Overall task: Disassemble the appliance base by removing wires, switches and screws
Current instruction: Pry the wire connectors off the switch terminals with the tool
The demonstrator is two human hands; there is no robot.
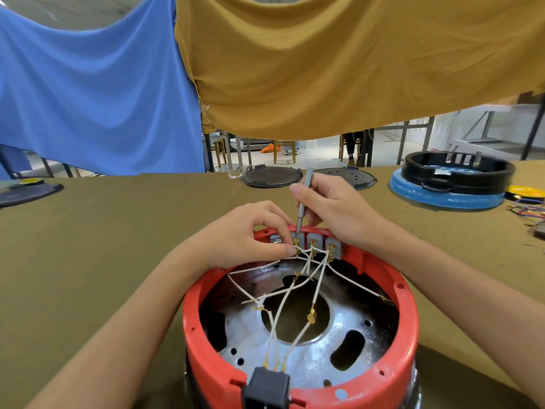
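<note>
Here, far to the left of both hands, a dark flat lid [28, 192] lies on the olive table cover [118, 246], its left part cut off by the picture's edge. The left hand [244, 236] reaches over the far rim of the red appliance base [392, 361], which stands upside down at the near edge of the table, its near side cut off at the bottom. Its thumb and curled fingers pinch one of the white wires [295, 293] just where it meets the leftmost grey switch [277, 239]; the knuckles hide most of that switch and the wire's terminal cannot be made out. Just right of those fingertips, the tip of a thin grey screwdriver [302, 205] touches the top of the next switch; whether it sits in a screw or a slot is too small to tell. The right hand [333, 206] holds the tool upright, fingers closed round its shaft, forefinger laid along it. Below both hands the wires cross loosely over the silver plate inside the base and run down to a black socket block [267, 385], partly cut off. Beyond the fingers lie two dark round lids [271, 176]. Well right of the right hand sits a black ring on a blue rim [451, 185], then a tangle of coloured wires [528, 212], blurred at the edge.
</note>
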